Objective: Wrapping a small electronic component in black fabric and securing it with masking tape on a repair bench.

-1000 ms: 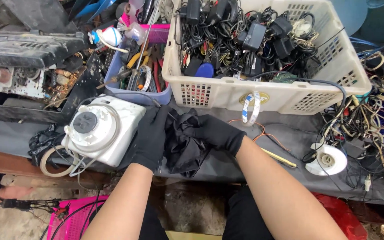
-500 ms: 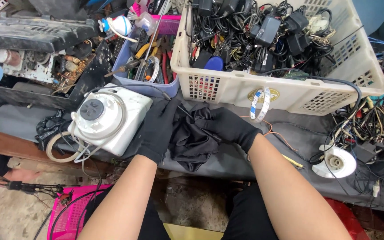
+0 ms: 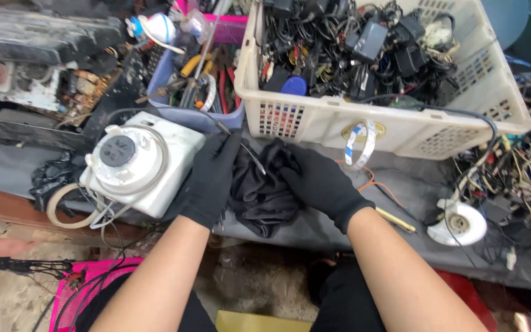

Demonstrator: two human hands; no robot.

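1. Left hand (image 3: 211,178), black glove, lies flat with fingers loosely stretched along the left edge of a black cloth (image 3: 262,190); the palm side also rests against a white camera (image 3: 139,163). It touches the cloth, no clear grip.
2. Right hand (image 3: 318,181), black glove, sits on the right side of the cloth, fingers curled inward and pinching a fold near the top edge.
3. The cloth is a dark, crumpled, soft bundle with many creases, matte, bunched into a rough lump between the two hands. It lies on the grey mat (image 3: 401,258) at the front edge of the bench, its lower end near the bench edge.
4. A thin metal rod or wire (image 3: 250,157) runs diagonally over the top of the cloth between the hands; whether a finger holds it is hard to tell, glove and cloth are both black.
5. The camera is boxy, off-white, round lens ring facing up, with a pale strap (image 3: 62,212) looped below it, just left of the left hand.
6. Behind the hands, a cream plastic basket (image 3: 394,126) full of black cables and chargers.
7. Left of the basket, a blue tray (image 3: 213,117) of hand tools.
8. A small white round part (image 3: 459,224) lies on the mat, right of the right forearm.
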